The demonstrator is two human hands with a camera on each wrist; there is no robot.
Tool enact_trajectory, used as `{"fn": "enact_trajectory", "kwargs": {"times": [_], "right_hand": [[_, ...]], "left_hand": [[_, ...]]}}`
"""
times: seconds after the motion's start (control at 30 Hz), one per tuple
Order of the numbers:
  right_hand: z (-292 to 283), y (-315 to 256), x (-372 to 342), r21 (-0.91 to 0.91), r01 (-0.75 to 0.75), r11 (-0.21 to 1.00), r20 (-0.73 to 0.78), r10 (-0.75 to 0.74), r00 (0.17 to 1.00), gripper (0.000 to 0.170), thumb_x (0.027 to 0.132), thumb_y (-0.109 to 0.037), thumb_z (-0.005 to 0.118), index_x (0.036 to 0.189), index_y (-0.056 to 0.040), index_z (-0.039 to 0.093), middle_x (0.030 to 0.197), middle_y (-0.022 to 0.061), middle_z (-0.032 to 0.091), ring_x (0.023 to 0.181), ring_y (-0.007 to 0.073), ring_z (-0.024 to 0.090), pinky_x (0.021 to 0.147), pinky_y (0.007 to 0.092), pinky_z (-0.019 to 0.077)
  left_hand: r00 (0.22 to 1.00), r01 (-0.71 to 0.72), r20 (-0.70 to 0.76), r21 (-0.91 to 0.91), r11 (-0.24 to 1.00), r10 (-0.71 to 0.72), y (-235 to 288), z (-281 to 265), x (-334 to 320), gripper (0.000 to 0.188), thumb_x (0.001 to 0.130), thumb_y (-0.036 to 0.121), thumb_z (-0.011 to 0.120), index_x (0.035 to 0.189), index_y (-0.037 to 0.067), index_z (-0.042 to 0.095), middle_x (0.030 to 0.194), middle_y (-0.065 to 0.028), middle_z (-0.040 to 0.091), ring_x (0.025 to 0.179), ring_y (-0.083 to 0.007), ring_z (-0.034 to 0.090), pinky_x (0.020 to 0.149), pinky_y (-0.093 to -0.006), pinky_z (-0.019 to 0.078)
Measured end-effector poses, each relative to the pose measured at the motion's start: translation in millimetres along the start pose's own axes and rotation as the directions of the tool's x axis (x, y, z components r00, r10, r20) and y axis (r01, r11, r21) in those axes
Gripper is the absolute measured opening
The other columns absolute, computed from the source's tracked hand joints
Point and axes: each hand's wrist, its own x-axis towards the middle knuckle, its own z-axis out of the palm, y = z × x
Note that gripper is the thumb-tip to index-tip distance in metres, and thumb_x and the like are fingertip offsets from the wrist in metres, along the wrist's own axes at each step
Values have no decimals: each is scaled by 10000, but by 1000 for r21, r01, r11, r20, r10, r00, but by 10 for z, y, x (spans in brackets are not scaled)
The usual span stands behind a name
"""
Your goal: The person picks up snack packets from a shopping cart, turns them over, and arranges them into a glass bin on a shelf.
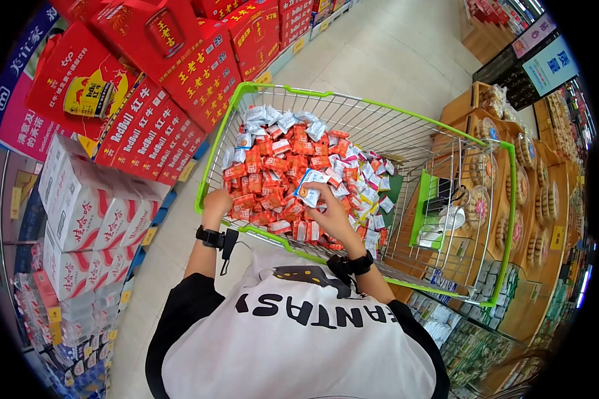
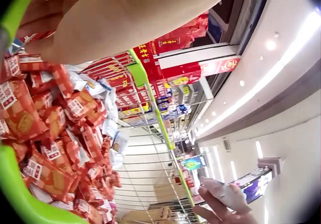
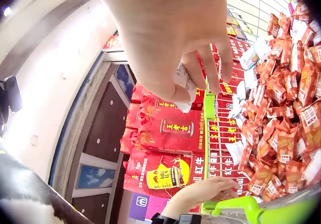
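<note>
Evidently the right hand (image 1: 327, 207) is clamped on one item: its thumb and fingers pinch a white-and-blue packet (image 1: 310, 187), held up above the pile. Directly beneath that hand, and stretching to its left, lie red packets (image 1: 266, 169) in a loose heap. Left of it, the left hand (image 1: 217, 201) is at the near left corner of the cart (image 1: 247, 88), fingers over the edge; whether they grip anything I cannot tell. Ahead and to the left of the right hand, white packets (image 1: 267, 116) cluster at the far end of the heap; to its right lie mixed packets (image 1: 369, 183). Farther out, beyond the left hand, stand red drink cartons (image 1: 143, 130).

The step in hand looks like sorting by wrapper, with one packet lifted out. I judge the next move calls for a light pinch and a reach forward and left, over the red packets, towards the white cluster.
</note>
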Motion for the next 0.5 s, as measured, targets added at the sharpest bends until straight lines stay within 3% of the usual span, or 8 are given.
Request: {"fn": "enact_trajectory", "kwargs": {"times": [0.07,0.27,0.37,0.43,0.5], "right_hand": [[-2,-8,-18,-3,-21,1000,13,21,1000,423,736,-45,557,1144,-93,459,1064,109,549,975,231,552,832,312,422],[52,83,-27,7,-11,1000,9,11,1000,413,744,-51,559,1142,-100,461,1034,114,563,953,245,562,811,321,433],[47,86,-50,-3,-14,1000,4,14,1000,415,744,-55,562,1144,-103,461,1027,119,566,949,249,565,808,323,434],[40,99,-67,-27,-14,1000,12,14,1000,420,761,-1,539,1160,-94,442,990,66,565,934,164,564,813,299,437],[37,116,-78,-20,-19,1000,3,19,1000,415,765,-2,538,1159,-93,443,987,64,565,925,157,564,802,294,437]], "left_hand": [[997,66,39,25,998,-67,-44,87,30,271,772,180,484,947,45,640,1010,-172,610,944,-325,590,750,-408,480],[985,69,152,75,995,-80,-30,145,98,287,772,185,471,961,50,640,1037,-166,602,963,-315,584,765,-400,475],[989,66,133,20,998,-68,-82,182,162,302,772,207,470,970,50,636,1042,-171,598,971,-317,580,774,-400,472],[989,72,126,9,997,-73,-106,213,194,309,771,215,469,972,50,635,1042,-175,597,974,-319,578,777,-401,470],[990,80,117,-4,997,-79,-121,231,214,316,771,224,467,975,50,634,1042,-179,595,976,-321,576,781,-402,469]]}}
